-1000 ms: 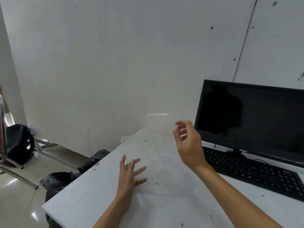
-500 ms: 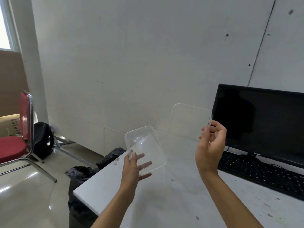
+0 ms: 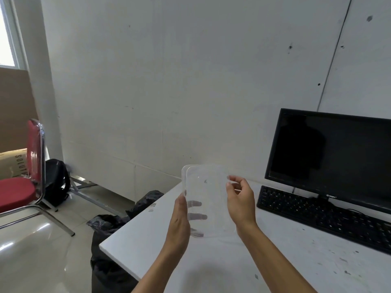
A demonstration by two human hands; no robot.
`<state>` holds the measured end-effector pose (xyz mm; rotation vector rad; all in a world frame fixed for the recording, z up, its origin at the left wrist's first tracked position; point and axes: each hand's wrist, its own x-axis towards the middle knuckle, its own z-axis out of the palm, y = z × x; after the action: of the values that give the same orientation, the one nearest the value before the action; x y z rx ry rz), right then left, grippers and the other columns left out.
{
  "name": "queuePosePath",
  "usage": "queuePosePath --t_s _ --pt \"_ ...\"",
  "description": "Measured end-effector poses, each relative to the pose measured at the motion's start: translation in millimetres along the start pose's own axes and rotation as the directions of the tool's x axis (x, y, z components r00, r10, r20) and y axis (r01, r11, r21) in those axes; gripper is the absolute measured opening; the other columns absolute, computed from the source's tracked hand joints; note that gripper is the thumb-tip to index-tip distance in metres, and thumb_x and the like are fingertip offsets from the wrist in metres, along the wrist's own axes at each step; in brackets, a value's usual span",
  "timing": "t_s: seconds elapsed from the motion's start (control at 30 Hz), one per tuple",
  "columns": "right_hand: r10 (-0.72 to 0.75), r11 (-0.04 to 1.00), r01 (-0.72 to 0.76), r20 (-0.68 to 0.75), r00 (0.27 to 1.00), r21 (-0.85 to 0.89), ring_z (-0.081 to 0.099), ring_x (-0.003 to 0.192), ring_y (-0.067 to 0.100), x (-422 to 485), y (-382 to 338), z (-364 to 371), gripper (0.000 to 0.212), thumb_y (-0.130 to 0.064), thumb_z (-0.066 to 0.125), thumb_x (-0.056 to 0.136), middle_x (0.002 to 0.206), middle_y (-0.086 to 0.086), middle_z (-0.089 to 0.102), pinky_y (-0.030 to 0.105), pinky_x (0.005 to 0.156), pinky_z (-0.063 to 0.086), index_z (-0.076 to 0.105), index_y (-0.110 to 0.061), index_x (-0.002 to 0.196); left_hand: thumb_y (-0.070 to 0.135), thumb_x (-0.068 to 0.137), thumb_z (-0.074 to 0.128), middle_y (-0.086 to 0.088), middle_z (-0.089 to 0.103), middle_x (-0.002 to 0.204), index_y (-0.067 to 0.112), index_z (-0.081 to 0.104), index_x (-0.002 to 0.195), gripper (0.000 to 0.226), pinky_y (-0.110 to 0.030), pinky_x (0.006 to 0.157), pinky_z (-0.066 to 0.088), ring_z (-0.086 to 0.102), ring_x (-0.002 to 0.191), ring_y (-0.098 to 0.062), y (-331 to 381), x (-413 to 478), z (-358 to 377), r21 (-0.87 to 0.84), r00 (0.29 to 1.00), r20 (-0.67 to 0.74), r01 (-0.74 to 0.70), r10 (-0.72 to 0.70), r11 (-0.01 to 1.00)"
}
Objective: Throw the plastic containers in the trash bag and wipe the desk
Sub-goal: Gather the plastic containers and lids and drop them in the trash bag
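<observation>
Your left hand (image 3: 179, 218) cupped the container (image 3: 206, 200) from its left side, fingers (image 3: 197, 216) showing through the clear plastic behind it; that grip was closed on the container. Your right hand (image 3: 240, 200) pinched the right edge near the top, thumb and fingers closed on the rim; whether it held a second piece, a lid, stacked against the first, I cannot tell, though a doubled outline showed at the top left corner. The container stood nearly upright between your hands, long axis running up and down, held clear above the tabletop (image 3: 211, 261); both forearms rose from below and converged on it. The trash bag (image 3: 110, 225) lay down and to your left, past the tabletop's left edge, so the left hand was the nearer one; my guess is the coming move is a swing left and down. Beyond, the keyboard (image 3: 317, 212) and monitor (image 3: 330, 157) stood to the right.
</observation>
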<state>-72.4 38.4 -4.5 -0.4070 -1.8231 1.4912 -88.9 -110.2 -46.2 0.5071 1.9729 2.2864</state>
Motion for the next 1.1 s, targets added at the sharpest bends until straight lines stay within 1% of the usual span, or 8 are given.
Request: queuePosePath --t_s 0.07,0.2,0.4,0.53,0.77,0.9,1.0,1.1 --pt "0.009 1.0 -0.009 0.002 1.0 -0.007 0.06 0.093 0.003 0.6 1.6 0.1 0.017 -0.021 0.053 0.102 0.107 -0.005 0.064 0.014 0.065 0.043 0.061 -0.025 0.116 0.049 0.101 0.031 -0.001 0.062 0.12 0.034 0.039 0.14 0.043 -0.044 0.063 0.063 0.072 0.091 -0.013 1.3 -2.8 0.3 0.078 0.999 0.034 -0.026 0.024 0.997" --pt "0.037 0.999 -0.037 -0.006 0.999 0.023 0.062 0.099 0.01 0.8 5.3 -1.3 0.015 -0.024 0.054 0.101 0.108 -0.006 0.065 0.026 0.076 0.053 0.062 -0.029 0.113 0.036 0.099 0.054 0.007 0.06 0.122 0.042 0.029 0.142 0.05 -0.037 0.064 0.064 0.072 0.09 -0.007 -0.2 -5.7 -0.8 0.153 0.995 0.1 -0.047 0.032 0.987" --pt "0.019 0.998 -0.019 0.007 1.0 0.066 0.063 0.102 0.014 -1.7 5.2 -4.2 0.014 -0.024 0.055 0.101 0.107 -0.003 0.066 0.035 0.085 0.057 0.063 -0.03 0.11 0.033 0.102 0.05 0.001 0.06 0.127 0.044 0.027 0.141 0.047 -0.041 0.064 0.063 0.073 0.095 -0.013 1.4 -8.8 -2.6 0.154 0.99 0.14 -0.013 -0.009 0.988" --pt "0.005 0.996 -0.007 0.025 1.0 0.09 0.063 0.102 0.015 -3.5 5.5 -7.4 0.014 -0.025 0.056 0.101 0.105 -0.002 0.067 0.036 0.086 0.057 0.065 -0.032 0.109 0.037 0.103 0.042 0.003 0.061 0.124 0.057 0.03 0.124 0.031 -0.04 0.068 0.064 0.072 0.101 -0.015 5.8 -11.0 -4.1 0.16 0.978 0.195 0.042 -0.073 0.986" --pt "0.041 0.995 -0.042 0.012 0.999 0.086 0.065 0.09 0.02 -5.1 8.0 -10.6 0.017 -0.026 0.057 0.1 0.1 0.004 0.066 0.036 0.079 0.057 0.062 -0.033 0.114 0.034 0.103 0.043 -0.002 0.064 0.119 0.044 0.034 0.136 0.035 -0.045 0.07 0.064 0.073 0.097 -0.02 2.2 -15.0 0.3 0.102 0.99 0.136 0.014 -0.028 0.995" --pt "0.098 0.994 -0.103 0.163 0.982 0.023 0.064 0.09 0.014 -8.6 1.4 -17.0 0.024 -0.037 0.059 0.098 0.107 0.003 0.065 0.027 0.073 0.054 0.06 -0.029 0.121 0.031 0.102 0.048 -0.005 0.069 0.115 0.033 0.042 0.139 0.037 -0.046 0.073 0.063 0.074 0.096 -0.024 6.1 -16.9 -0.9 -0.11 0.995 0.078 0.071 -0.062 0.991" --pt "0.21 0.976 -0.174 0.385 0.899 -0.127 0.068 0.094 0.016 -15.9 -2.2 -21.2 0.038 -0.053 0.049 0.098 0.11 -0.001 0.067 0.031 0.074 0.059 0.058 -0.027 0.124 0.028 0.102 0.05 -0.008 0.069 0.12 0.03 0.042 0.141 0.04 -0.047 0.077 0.062 0.074 0.101 -0.027 10.2 -16.9 -3.2 -0.238 0.994 0.05 0.101 -0.092 0.966" --pt "0.223 0.967 -0.137 0.449 0.865 -0.216 0.072 0.076 0.015 -24.7 -5.6 -21.0 0.048 -0.06 0.04 0.099 0.093 0.004 0.074 0.024 0.061 0.055 0.065 -0.023 0.117 0.034 0.096 0.056 -0.006 0.069 0.123 0.026 0.042 0.145 0.052 -0.049 0.083 0.061 0.073 0.105 -0.026 14.5 -16.5 -9.1 -0.269 0.994 0.059 0.107 -0.095 0.957"
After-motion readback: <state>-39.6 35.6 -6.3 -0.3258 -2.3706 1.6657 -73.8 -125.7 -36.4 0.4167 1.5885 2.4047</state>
